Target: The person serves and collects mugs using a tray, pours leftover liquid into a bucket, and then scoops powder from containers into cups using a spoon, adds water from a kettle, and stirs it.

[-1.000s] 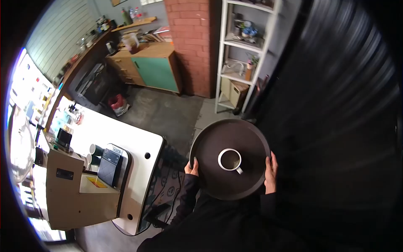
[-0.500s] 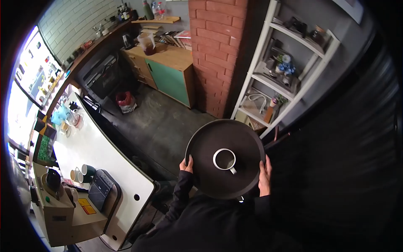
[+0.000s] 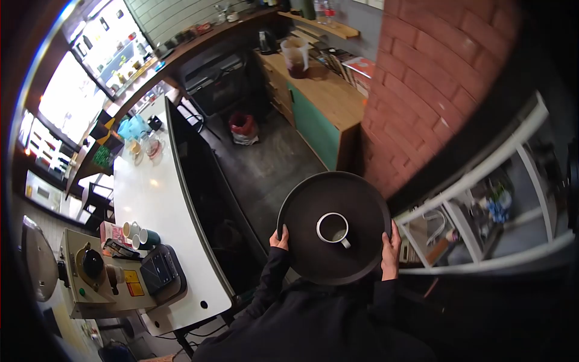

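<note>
A round dark tray [image 3: 313, 259] is held level in front of my body by both hands. On it, near the middle, stands a white cup [image 3: 332, 228] with its handle toward the lower right; some liquid seems to be inside, too dark to make out. My left hand [image 3: 279, 238] grips the tray's left rim, thumb on top. The right rim is gripped by my right hand [image 3: 391, 250], its fingers partly hidden beneath.
At left runs a white counter [image 3: 158, 193] with cups [image 3: 146, 239], a black scale [image 3: 161, 273] and a beige machine [image 3: 90, 271]. Ahead are a red-lined bin [image 3: 243, 128] and a wooden cabinet [image 3: 325, 90]. A brick pillar [image 3: 434, 84] and white shelf [image 3: 482, 175] stand right.
The view has swung to the right and moved forward; the shelf and pillar are nearer, and more of the counter's length shows. Both hands still hold the tray, with the cup on it.
</note>
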Motion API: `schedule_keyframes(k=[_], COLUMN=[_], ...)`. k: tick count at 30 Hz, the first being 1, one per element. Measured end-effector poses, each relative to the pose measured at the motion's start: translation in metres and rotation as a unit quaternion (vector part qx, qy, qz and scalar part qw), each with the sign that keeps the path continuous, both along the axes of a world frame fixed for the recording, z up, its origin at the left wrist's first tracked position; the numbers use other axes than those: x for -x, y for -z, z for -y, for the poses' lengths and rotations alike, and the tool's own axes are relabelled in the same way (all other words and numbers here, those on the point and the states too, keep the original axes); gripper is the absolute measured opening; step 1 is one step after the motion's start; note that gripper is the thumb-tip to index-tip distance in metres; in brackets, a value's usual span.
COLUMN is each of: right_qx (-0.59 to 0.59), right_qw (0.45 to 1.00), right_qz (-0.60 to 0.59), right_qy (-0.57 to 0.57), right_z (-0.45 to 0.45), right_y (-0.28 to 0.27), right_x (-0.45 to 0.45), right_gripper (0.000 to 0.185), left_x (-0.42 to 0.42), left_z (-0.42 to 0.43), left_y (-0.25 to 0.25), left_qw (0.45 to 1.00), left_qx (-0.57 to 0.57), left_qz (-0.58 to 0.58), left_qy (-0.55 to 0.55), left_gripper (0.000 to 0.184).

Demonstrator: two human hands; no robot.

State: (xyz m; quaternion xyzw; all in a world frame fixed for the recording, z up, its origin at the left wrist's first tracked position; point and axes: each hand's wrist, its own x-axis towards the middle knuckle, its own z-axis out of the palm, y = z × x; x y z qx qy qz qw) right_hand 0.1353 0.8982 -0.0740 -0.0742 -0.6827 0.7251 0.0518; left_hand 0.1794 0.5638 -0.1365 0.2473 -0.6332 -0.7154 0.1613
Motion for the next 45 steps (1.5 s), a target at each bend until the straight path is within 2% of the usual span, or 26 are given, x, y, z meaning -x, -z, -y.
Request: schedule_keyframes(k=[1, 3, 4, 6, 9, 13, 15, 17, 21, 24, 27, 28, 29, 30, 35, 37, 39, 41, 43, 45], right_qx=[0.027, -0.069, -0.070, -0.070, 0.048, 0.050, 0.048, 0.049, 0.011, 0.016, 0.004, 0.013, 0.023, -0.023, -0.005, -0.087, -0.102, -0.143, -0.100, -0.340], right_qw=[0.999, 0.996, 0.994, 0.989, 0.983, 0.968, 0.967, 0.974, 0.985, 0.987, 0.987, 0.986, 0.985, 0.980, 0.973, 0.963, 0.961, 0.946, 0.954, 0.901], right_qz=[-0.020, -0.031, -0.043, -0.054, -0.003, 0.002, 0.000, 0.061, 0.106, 0.140, 0.160, 0.165, 0.163, 0.183, 0.191, 0.200, 0.196, 0.232, 0.213, 0.201], right_qy=[-0.027, -0.039, -0.069, -0.116, -0.176, -0.244, -0.249, -0.213, -0.138, -0.072, -0.002, 0.023, 0.048, 0.070, 0.131, 0.160, 0.168, 0.177, 0.184, 0.181], right_z=[0.004, 0.007, 0.011, 0.025, 0.047, 0.073, 0.087, 0.100, 0.124, 0.148, 0.177, 0.185, 0.192, 0.202, 0.209, 0.206, 0.209, 0.211, 0.218, 0.221], right_y=[-0.002, 0.032, 0.019, 0.006, -0.011, -0.019, -0.011, 0.004, 0.045, 0.071, 0.074, 0.080, 0.085, 0.072, 0.116, 0.147, 0.126, 0.112, 0.109, 0.099], right_x=[0.028, 0.122, 0.151, 0.200, 0.269, 0.343, 0.376, 0.406, 0.448, 0.482, 0.512, 0.519, 0.533, 0.542, 0.567, 0.579, 0.588, 0.598, 0.602, 0.614], right_gripper=[0.046, 0.055, 0.054, 0.052, 0.052, 0.055, 0.056, 0.056, 0.057, 0.056, 0.055, 0.055, 0.055, 0.055, 0.055, 0.055, 0.056, 0.057, 0.059, 0.061], left_x=[0.018, 0.080, 0.102, 0.120, 0.177, 0.218, 0.249, 0.283, 0.361, 0.431, 0.499, 0.519, 0.542, 0.566, 0.633, 0.648, 0.658, 0.671, 0.679, 0.695], left_z=[0.001, 0.003, 0.005, 0.019, 0.024, 0.037, 0.047, 0.057, 0.095, 0.129, 0.166, 0.174, 0.183, 0.193, 0.195, 0.197, 0.197, 0.191, 0.192, 0.186], left_y=[-0.001, -0.010, -0.005, -0.001, -0.015, -0.016, -0.007, -0.008, 0.025, 0.031, 0.049, 0.042, 0.049, 0.070, 0.047, 0.082, 0.098, 0.100, 0.100, 0.096], left_qw=[1.000, 0.994, 0.995, 0.995, 0.979, 0.982, 0.978, 0.978, 0.986, 0.989, 0.993, 0.994, 0.994, 0.995, 0.987, 0.986, 0.985, 0.978, 0.977, 0.968], left_qx=[0.004, 0.058, -0.005, 0.025, 0.078, 0.004, 0.016, 0.044, 0.057, 0.036, 0.039, -0.023, -0.023, -0.015, -0.095, -0.069, -0.040, -0.076, -0.061, -0.085], left_qz=[-0.011, 0.032, -0.010, 0.025, 0.012, 0.016, 0.015, 0.053, 0.036, 0.106, 0.106, 0.105, 0.106, 0.092, 0.102, 0.118, 0.132, 0.180, 0.193, 0.223], left_qy=[-0.013, -0.089, -0.100, -0.092, -0.186, -0.186, -0.206, -0.199, -0.152, -0.100, -0.016, 0.009, 0.030, 0.030, 0.082, 0.093, 0.101, 0.071, 0.067, 0.082], left_gripper=[0.032, 0.032, 0.034, 0.036, 0.036, 0.036, 0.036, 0.036, 0.037, 0.039, 0.038, 0.038, 0.038, 0.038, 0.038, 0.041, 0.044, 0.047, 0.049, 0.063])
